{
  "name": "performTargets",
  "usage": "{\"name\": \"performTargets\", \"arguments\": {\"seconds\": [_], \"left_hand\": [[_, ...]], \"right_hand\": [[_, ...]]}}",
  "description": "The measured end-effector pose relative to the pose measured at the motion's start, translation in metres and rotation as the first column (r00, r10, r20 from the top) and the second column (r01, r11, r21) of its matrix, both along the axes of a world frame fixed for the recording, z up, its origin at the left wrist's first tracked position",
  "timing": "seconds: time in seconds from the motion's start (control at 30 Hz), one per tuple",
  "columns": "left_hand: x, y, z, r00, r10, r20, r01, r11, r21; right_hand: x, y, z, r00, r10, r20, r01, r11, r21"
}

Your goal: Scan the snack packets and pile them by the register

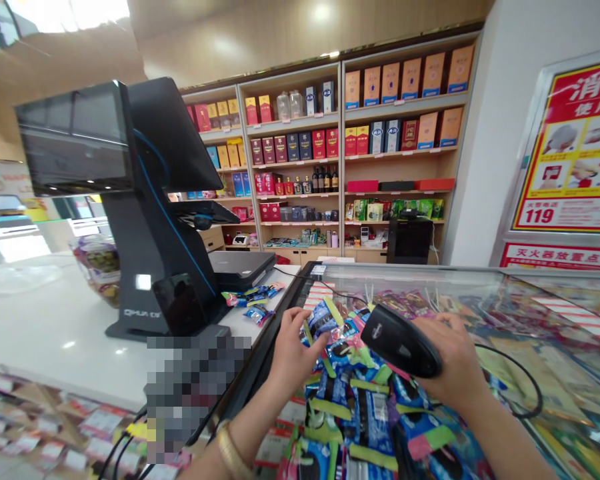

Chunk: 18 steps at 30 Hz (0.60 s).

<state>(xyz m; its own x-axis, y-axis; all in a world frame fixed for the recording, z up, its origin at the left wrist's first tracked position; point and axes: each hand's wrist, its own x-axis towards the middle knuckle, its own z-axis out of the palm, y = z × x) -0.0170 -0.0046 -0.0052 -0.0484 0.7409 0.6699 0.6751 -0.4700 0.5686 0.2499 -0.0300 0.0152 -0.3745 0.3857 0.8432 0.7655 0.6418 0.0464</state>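
My right hand point(455, 360) is wrapped round a black barcode scanner point(400, 340), whose head points left over the glass counter. With thumb and fingers, my left hand point(297, 347) grips a small blue candy packet point(324, 317) just left of the scanner head. Beneath both hands spreads a heap of similar blue packets point(373, 407) with green and pink strips. The scanner's cable point(527, 387) loops out to the right of my right hand. A few more colourful packets point(257, 313) lie on the white counter to the left.
A black point-of-sale terminal point(150, 200) stands on the white counter point(45, 307) at left, with a flat black box point(243, 267) behind it. The glass display case point(525, 320) extends right. Shelves of boxed goods point(300, 147) line the back wall. A red sign point(570, 147) hangs at right.
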Motion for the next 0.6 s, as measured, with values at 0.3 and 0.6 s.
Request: {"name": "performTargets", "arguments": {"seconds": [0.3,0.6], "left_hand": [[0.027,0.039,0.007,0.94,-0.205,-0.272,0.109,0.937,-0.332],[-0.065,0.073,0.015,0.84,0.333,-0.429,-0.468,0.844,-0.261]], "right_hand": [[0.027,0.025,-0.016,0.997,-0.058,0.045,0.055,0.997,0.061],[0.016,0.017,-0.015,0.996,-0.084,-0.032,0.086,0.993,0.082]]}}
